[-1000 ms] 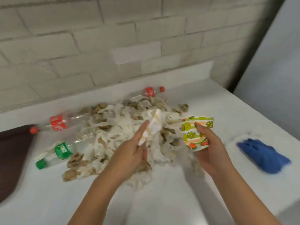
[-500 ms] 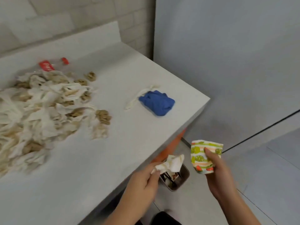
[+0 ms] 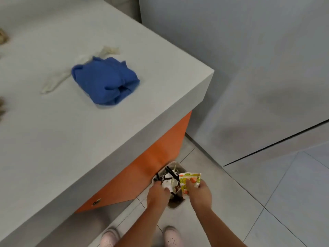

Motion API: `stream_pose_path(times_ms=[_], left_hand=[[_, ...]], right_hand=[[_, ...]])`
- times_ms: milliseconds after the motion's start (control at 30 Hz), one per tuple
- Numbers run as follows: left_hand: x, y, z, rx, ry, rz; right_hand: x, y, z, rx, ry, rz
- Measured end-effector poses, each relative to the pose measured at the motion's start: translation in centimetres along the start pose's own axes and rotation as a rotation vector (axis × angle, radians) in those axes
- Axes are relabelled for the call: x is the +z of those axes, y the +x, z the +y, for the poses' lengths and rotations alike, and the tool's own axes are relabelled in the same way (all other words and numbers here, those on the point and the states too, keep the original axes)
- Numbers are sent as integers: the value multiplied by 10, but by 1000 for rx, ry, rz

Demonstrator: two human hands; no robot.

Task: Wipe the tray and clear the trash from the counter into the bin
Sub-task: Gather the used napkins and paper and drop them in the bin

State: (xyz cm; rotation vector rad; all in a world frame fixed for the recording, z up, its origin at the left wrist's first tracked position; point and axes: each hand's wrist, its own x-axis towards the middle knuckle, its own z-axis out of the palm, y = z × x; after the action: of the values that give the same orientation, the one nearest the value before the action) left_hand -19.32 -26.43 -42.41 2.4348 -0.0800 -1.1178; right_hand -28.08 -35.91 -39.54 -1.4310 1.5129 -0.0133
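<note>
Surroundings: grey counter point(image 3: 74, 139) fills the left half, and its corner juts to the right above the orange cabinet front point(image 3: 153, 164). A crumpled blue cloth point(image 3: 105, 81) lies on the counter near that corner. A pale, limp strip point(image 3: 53, 82) pokes out from under the cloth's left side; cannot tell whether it is a glove or tissue. Brownish trash scraps point(image 3: 2, 38) are cut off at the left edge.

Bin point(image 3: 175, 206): stands on the tiled floor point(image 3: 267, 202), tight against the cabinet front and just under the counter's overhang. Open floor lies to the right and near side. The grey wall point(image 3: 249, 68) closes the far right.

Hands: both are over the bin mouth. Left hand point(image 3: 157, 193) has its fingers curled down onto a crumpled tissue point(image 3: 167, 184); cannot tell whether it pinches the tissue or only touches it. Right hand point(image 3: 199, 191) grips a lime-patterned paper cup point(image 3: 189, 179), tilted over the bin's right rim, with the thumb on its side.

Obscured: the bin contents are dark sticks and white paper, partly covered by the hands. Two pink shoes point(image 3: 172, 237) are cut off at the bottom edge.
</note>
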Motion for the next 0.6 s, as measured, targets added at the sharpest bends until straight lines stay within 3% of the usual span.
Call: stream_pose_path(times_ms=[133,233,433,500,600], left_hand=[[1,9,1,-3,102,24],[-25,-22,12,130,96,114],[-108,-129,32,541,-258,310],[-146,-170,44,666,-345,405],[-206,-219,53,661,-519,542]], right_hand=[[17,21,4,52,-182,-196],[18,17,3,-46,-201,-249],[-13,-70,-76,-374,136,-174],[-26,-108,-109,-487,274,-219],[-38,-168,-162,-665,436,-300]])
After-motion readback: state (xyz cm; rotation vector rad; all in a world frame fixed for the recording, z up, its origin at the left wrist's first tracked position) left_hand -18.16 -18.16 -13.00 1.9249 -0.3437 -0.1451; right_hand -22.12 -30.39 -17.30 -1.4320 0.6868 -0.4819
